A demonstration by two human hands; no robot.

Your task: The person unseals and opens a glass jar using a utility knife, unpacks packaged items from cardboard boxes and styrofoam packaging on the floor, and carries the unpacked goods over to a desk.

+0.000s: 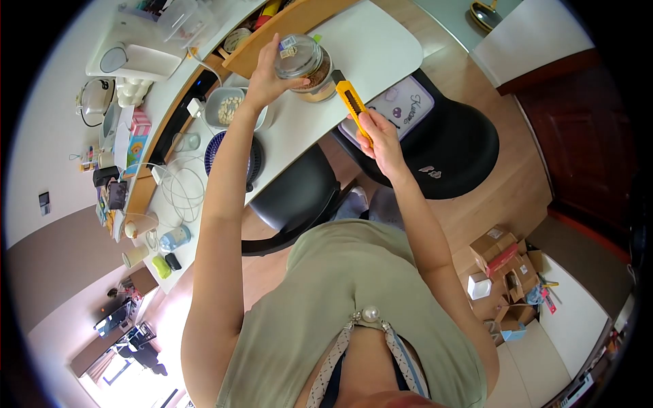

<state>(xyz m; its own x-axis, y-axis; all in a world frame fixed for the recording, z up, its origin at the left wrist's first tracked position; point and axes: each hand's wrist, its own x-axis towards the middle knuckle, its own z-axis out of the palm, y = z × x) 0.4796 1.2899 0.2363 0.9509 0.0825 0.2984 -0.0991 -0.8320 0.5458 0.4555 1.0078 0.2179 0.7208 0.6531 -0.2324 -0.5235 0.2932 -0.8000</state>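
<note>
The jar (306,64) is gripped at its side by the left hand (269,83): the fingers are extended along the far side, and the thumb is laid across the wall below the lid. The yellow utility knife (352,105) is held by the right hand (381,141), with the fingers closed around the handle and the dark tip directed toward the jar. The tip is located just beside the jar wall; whether contact is made cannot be determined.

The jar is positioned at the white tabletop (377,41), to the left of the knife. It is fitted with a clear lid, on which a small label is carried, and brown contents are seen through the wall. Whether its base is fully supported cannot be told.

Beside the left forearm, a grey container (216,112) with pale pieces inside is placed on the tabletop. A dark blue ribbed bowl (213,148) is partly covered by the same forearm. Farther along, a coiled white cable (183,192) and a blue bottle (175,238) are found.

Below the right hand, a patterned lilac-edged case (413,102) is rested on a black chair (469,146). Cardboard boxes (493,246) are stacked well apart, at the right.
</note>
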